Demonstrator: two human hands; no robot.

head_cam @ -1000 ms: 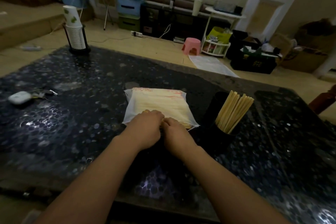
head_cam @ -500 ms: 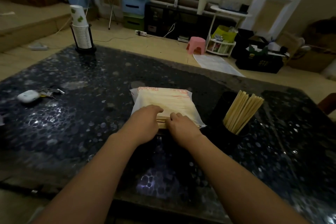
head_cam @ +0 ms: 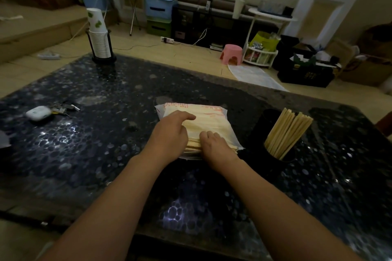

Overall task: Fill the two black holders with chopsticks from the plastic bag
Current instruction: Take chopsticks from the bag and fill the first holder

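Note:
A clear plastic bag packed with pale chopsticks lies flat on the dark table, its open end toward me. My left hand rests on top of the bag, fingers spread over it. At the open end, my right hand has its fingers curled around a bunch of protruding chopsticks. To the right stands a black holder with a leaning bundle of chopsticks in it. A second dark holder shows just behind it, hard to make out in the dim light.
A stack of paper cups in a black rack stands at the table's far left corner. A white earbud case and keys lie at the left. The table's near edge runs just under my forearms.
My left hand has slid forward onto the top of the bag. The right hand has kept its hold at the open end, where more chopstick ends now show.

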